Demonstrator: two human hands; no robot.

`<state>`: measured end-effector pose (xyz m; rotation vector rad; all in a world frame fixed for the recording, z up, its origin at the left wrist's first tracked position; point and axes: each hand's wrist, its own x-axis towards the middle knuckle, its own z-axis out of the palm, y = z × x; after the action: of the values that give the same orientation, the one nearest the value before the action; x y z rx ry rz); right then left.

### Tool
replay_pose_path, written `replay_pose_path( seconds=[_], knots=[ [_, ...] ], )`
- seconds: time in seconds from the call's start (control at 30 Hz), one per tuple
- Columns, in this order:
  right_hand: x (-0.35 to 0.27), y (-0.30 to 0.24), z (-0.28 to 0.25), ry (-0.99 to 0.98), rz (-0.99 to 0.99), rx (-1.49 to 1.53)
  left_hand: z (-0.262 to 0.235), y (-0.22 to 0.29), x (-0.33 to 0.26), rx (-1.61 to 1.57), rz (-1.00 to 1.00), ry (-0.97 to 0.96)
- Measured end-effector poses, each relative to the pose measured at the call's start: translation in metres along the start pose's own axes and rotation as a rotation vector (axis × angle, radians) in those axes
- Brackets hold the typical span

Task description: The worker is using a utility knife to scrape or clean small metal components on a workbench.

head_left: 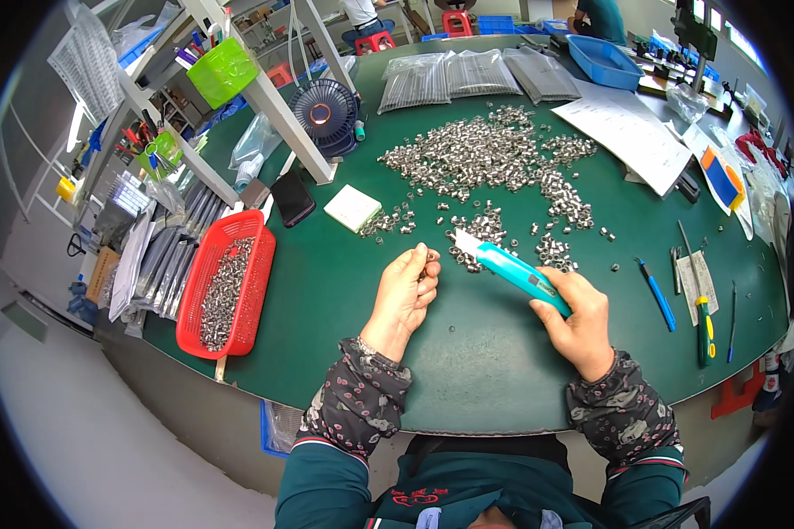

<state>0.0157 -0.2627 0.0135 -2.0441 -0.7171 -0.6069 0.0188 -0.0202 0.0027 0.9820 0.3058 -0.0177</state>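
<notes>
My right hand (578, 319) is wrapped round a turquoise utility knife (522, 278), its pale blade (468, 241) pointing up and left. Just left of that blade, my left hand (402, 293) is closed, thumb against curled fingers, on a small metal ring (427, 261) that is mostly hidden. Beyond both hands a big heap of small shiny metal rings (468, 154) covers the table, and a smaller cluster (490, 227) lies close behind the blade. One loose ring (452, 329) rests on the green tabletop (468, 379) between my forearms.
A red basket (263, 264) of rings stands at left, near a phone (292, 197), a pale notepad (353, 207) and a fan (325, 110). Bagged rods (476, 72), a blue tray (605, 62) and papers (626, 132) lie farther back. A screwdriver (705, 331) and a blue-handled tool (658, 300) lie right.
</notes>
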Motion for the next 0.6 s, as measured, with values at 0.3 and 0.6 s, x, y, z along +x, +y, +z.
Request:
replay_pose_path(
  seconds=[0.3,0.6],
  knots=[
    [0.0003,0.0002,-0.0008,-0.028,0.028,-0.001,-0.0026,0.0018,0.0011,-0.028,-0.018,0.004],
    [-0.0002,-0.001,-0.0007,-0.039,0.034,0.001,-0.0038,0.0031,-0.0006,-0.1,-0.042,0.005]
  ],
)
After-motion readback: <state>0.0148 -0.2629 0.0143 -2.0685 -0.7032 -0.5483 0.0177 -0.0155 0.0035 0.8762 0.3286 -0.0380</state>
